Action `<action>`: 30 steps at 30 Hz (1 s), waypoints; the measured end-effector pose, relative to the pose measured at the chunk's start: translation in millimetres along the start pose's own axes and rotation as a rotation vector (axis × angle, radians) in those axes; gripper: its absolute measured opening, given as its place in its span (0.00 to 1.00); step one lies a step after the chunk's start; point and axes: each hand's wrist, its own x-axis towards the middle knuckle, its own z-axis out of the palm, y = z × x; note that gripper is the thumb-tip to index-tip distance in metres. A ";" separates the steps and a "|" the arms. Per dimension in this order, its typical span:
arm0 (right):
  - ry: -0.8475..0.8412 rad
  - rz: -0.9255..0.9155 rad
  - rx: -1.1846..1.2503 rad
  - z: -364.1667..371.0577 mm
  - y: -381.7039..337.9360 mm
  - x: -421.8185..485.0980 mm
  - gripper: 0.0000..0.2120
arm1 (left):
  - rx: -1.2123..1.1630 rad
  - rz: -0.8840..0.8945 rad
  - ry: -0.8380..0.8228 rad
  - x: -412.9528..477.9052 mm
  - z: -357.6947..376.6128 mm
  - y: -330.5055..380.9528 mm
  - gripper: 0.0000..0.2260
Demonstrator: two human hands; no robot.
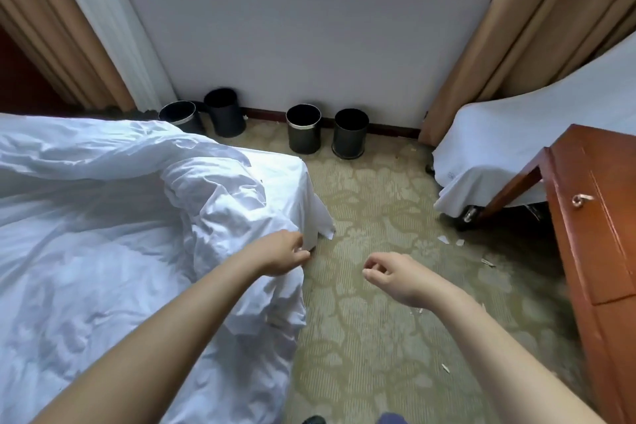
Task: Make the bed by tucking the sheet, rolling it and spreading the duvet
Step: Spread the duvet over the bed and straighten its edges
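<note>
Left hand (280, 253) at duvet (220, 217) edge; right hand (395, 277) (empty) over open carpet (378, 203).

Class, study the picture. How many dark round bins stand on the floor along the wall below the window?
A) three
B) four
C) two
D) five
B, four: the leftmost bin and a second bin stand close together behind the bed's far corner, and a third bin and a fourth bin stand side by side further right, all by the wall.
</note>
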 end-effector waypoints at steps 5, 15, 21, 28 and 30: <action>-0.114 -0.016 0.031 -28.8 21.6 79.6 0.10 | -0.040 -0.155 0.031 57.1 -6.0 -16.5 0.18; -0.342 -0.072 0.108 -85.0 56.4 232.5 0.10 | -0.393 -0.579 0.158 136.4 11.9 -27.1 0.20; -0.452 0.074 0.401 -73.5 39.0 290.9 0.08 | -0.524 -0.953 0.312 155.7 38.9 -31.8 0.29; -0.604 -0.016 0.169 -47.4 -9.5 348.0 0.08 | -0.552 -1.171 0.305 186.0 59.1 -64.4 0.44; -0.609 -0.061 0.062 -45.6 -19.5 366.0 0.09 | -0.485 -1.167 0.301 196.5 65.4 -84.9 0.46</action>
